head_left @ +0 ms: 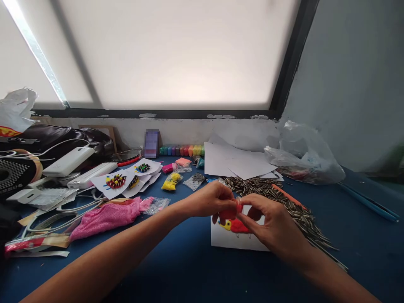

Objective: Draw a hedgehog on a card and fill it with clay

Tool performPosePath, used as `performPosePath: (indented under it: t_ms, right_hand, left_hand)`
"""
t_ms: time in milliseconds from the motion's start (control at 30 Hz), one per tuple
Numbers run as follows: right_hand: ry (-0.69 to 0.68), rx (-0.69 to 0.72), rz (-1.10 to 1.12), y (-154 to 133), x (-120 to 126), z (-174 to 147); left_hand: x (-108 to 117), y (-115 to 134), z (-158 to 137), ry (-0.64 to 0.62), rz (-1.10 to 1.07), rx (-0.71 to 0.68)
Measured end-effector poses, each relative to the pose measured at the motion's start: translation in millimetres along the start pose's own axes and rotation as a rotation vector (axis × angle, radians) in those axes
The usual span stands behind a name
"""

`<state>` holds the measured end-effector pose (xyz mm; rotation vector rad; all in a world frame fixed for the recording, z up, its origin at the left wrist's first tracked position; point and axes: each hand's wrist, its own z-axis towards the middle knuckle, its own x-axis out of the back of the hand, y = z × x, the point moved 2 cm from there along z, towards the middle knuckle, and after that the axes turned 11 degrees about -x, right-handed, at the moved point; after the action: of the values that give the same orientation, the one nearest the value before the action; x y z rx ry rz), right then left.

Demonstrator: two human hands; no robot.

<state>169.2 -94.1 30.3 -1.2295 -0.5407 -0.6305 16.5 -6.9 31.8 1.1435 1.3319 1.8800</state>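
Observation:
Above a white sheet of paper, my left hand is closed around a lump of red modelling clay. The thumb and fingers of my right hand pinch the same red clay where the two hands meet; whether it sits in a thin clear wrapper I cannot tell. Beneath them, the paper carries a flat clay bird with a red body, a yellow head and drawn legs. My right hand hides part of the sheet. Just behind and to the right lies a pile of striped sunflower seeds.
White paper sheets lie at the back, beside a clear plastic bag. A yellow clay packet and finished seed pictures are left of centre. Pink cloth, cables and a white power bank crowd the left. Blue scissors-like sticks lie right.

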Motion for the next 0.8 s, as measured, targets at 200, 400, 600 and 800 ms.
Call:
performPosePath:
  t_ms: [200,400,600,800]
  right_hand:
    - [0.103,0.094,-0.047,-2.3,7.9,-2.0]
    - [0.118,0.066,0.033,1.5,6.8,-0.8]
    - [0.067,0.047,0.154,2.4,3.3,0.1]
    - [0.124,0.013,0.106,4.4,6.1,0.5]
  left_hand:
    - [0.2,5.1,2.0,0.06,-0.123,-0.024]
    - [4.9,-0.9,1.1,0.045,-0.289,-0.048]
    - [-0.3,2.4,0.6,0.143,-0.294,-0.001]
    - [-2.2,3.4,2.6,0.252,-0.268,-0.008]
